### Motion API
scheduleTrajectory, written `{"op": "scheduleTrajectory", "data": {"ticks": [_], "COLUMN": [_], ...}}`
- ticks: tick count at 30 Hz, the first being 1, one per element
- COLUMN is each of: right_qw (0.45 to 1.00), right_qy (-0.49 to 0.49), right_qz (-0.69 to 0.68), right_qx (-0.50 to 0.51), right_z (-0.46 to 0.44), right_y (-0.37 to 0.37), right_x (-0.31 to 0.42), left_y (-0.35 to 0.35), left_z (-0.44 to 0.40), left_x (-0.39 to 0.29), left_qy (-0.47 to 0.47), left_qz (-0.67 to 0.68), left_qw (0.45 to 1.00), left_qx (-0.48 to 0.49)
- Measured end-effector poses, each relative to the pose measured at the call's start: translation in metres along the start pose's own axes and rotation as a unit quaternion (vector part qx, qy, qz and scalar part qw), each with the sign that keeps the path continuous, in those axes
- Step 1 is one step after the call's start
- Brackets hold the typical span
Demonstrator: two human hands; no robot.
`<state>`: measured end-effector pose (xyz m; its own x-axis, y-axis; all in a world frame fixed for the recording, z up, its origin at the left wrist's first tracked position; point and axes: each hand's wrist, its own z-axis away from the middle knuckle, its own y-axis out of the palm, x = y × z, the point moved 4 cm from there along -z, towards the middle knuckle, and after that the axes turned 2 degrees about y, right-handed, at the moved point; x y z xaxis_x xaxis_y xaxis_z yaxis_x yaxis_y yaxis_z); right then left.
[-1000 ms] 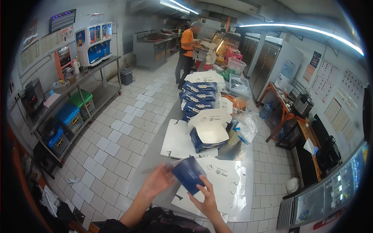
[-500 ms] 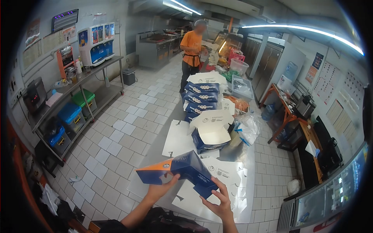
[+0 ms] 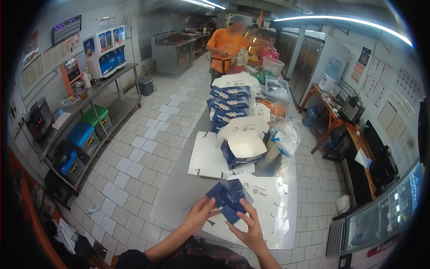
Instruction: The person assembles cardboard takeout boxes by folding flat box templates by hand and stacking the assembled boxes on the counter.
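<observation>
A dark blue carton [image 3: 229, 197], partly folded, is held between my two hands above the near end of the steel table [image 3: 172, 190]. My left hand [image 3: 200, 215] grips its left side, and my right hand [image 3: 248, 224] has its fingers on the right side. Flat white cartons [image 3: 262, 206] lie under and to the right of the hands. More flat white card [image 3: 205, 154] lies beyond. An open carton with a white inside [image 3: 244, 143] tops a short stack, and behind it stands a pile of folded blue cartons [image 3: 229, 104].
Clear plastic bags [image 3: 285, 136] and a plastic tub [image 3: 277, 87] lie along the table's right side. A person in an orange shirt [image 3: 226, 45] stands at the far left side of the table. A shelf with lidded bins [image 3: 83, 132] stands on the left.
The carton, first flat-looking in my right hand, was opened out with an orange side showing, and is now folded more compactly between both hands. The person has turned and moved closer to the table.
</observation>
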<state>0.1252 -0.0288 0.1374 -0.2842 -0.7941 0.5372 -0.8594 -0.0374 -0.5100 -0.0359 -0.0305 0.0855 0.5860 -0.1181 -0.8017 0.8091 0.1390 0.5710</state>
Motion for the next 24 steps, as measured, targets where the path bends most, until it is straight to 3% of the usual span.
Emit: {"op": "scheduleTrajectory", "data": {"ticks": [11,13,17,19,24], "right_qw": [0.998,0.999,0.999,0.999,1.0], "right_qy": [0.056,0.047,0.029,0.022,0.017], "right_qz": [-0.007,-0.002,0.017,0.023,0.015], "right_qx": [-0.001,-0.009,-0.01,-0.003,0.011], "right_z": [0.013,0.016,0.016,0.013,0.009], "right_y": [0.004,0.007,0.013,0.015,0.023], "right_x": [0.001,0.003,0.008,0.013,0.016], "left_y": [-0.006,0.0,-0.001,0.001,-0.013], "left_z": [0.011,0.016,0.02,0.02,0.014], "left_x": [0.006,-0.008,-0.02,-0.025,-0.018], "left_qy": [-0.008,0.076,0.08,0.046,0.017], "left_qz": [0.013,-0.099,-0.201,-0.074,-0.002], "left_qw": [1.0,0.992,0.975,0.995,0.999], "left_qx": [-0.017,-0.003,-0.059,-0.046,-0.041]}}
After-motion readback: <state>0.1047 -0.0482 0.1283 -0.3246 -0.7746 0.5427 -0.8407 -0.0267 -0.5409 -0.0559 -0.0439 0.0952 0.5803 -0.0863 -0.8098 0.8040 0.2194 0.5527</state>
